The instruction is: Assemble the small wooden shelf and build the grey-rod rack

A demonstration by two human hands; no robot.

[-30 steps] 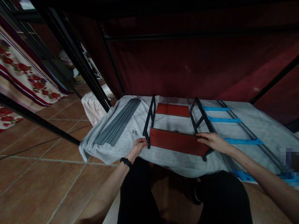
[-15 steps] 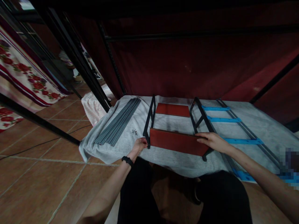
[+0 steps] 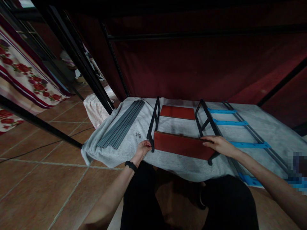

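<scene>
The person is sitting on a tiled floor [image 3: 40,179] before a grey cloth [image 3: 266,127] spread across it, and both hands are resting at the near red-brown wooden board [image 3: 182,145], which is standing on its long edge between two black metal side frames. The left hand [image 3: 143,148] is curling its fingers around the foot of the left black frame [image 3: 153,123], right at the board's left end, gripping the metal there. The right hand [image 3: 218,144] is lying over the board's upper right corner where it is meeting the right black frame [image 3: 205,120], fingers stretched flat and close together, pressing down rather than closing around anything. A second red-brown board [image 3: 177,112] is lying farther back between the same two frames. A bundle of grey metal rods [image 3: 122,123] is lying on the cloth to the left, well apart from the frames, with a few small screws [image 3: 138,135] lying between the rods and the left hand. To the right, a long dark rail piece with blue crossbars [image 3: 229,122] is stretching along the cloth, just beside the right frame.
</scene>
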